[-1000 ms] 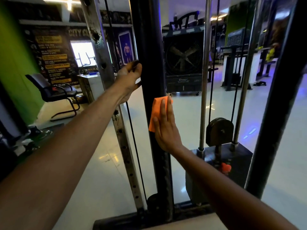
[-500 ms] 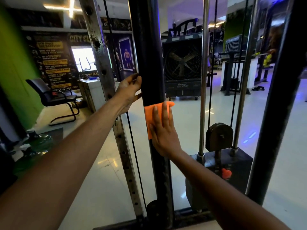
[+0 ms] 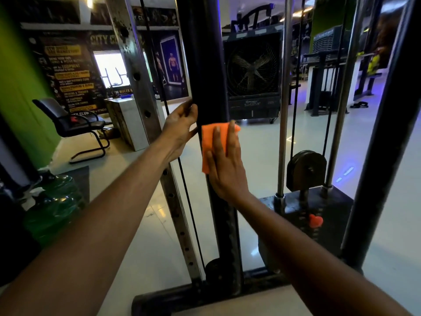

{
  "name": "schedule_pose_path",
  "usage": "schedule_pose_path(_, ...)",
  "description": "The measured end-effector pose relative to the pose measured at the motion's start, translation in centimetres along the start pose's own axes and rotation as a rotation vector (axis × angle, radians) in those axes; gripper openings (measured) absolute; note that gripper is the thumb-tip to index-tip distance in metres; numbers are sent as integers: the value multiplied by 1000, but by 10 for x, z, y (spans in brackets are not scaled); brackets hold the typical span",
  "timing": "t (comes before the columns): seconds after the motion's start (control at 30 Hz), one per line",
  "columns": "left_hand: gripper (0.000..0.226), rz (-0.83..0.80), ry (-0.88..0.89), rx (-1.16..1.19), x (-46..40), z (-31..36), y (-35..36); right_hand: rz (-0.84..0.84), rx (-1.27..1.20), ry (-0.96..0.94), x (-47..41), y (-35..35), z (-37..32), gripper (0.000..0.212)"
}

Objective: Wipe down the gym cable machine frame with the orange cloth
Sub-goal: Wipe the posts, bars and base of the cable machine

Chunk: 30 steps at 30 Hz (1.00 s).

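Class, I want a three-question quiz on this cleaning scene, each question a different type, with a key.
1. True or false: the right hand presses the orange cloth flat against the black upright post.
2. What does the left hand touch? A) the office chair B) the black upright post C) the red knob
3. Fill in: the red knob sits on the ____ stack.

Key: 1 true; 2 B; 3 weight
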<state>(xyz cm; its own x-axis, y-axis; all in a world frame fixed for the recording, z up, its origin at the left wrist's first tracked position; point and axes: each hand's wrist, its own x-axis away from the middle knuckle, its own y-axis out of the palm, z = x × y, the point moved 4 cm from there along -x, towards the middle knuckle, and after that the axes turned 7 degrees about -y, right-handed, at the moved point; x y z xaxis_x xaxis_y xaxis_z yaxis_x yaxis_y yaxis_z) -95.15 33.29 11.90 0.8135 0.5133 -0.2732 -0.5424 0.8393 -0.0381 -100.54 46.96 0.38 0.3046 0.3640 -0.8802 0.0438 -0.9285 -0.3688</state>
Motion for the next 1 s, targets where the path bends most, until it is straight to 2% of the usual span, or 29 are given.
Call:
schedule_pose_path(0.13,38,35,12,-17,0,-3,1,63,52,-36,-36,-6,0,73)
schedule_pose_path(0.27,35,53,9,33,3,-7,7,-65,57,44,54,20,17,74)
schedule_pose_path(0.33,35,53,22,32,4,-7,8,-82,32,52,70,24,23,73)
schedule_pose_path(0.5,37,36,31,-4,10,-7,9,36,-16,63,-2,7,2,75)
schedule_pose_path(0.57,37,39,37,-5,9,-8,7,52,-16,54,-5,8,2,73)
schedule_pose_path(0.77,39,54,45,42,5,-19,9,-85,-38,108,90,29,29,72)
schedule_pose_path(1.0,40,41,-9,-8,19,-62,9,77,-29,96,39,27,22,69)
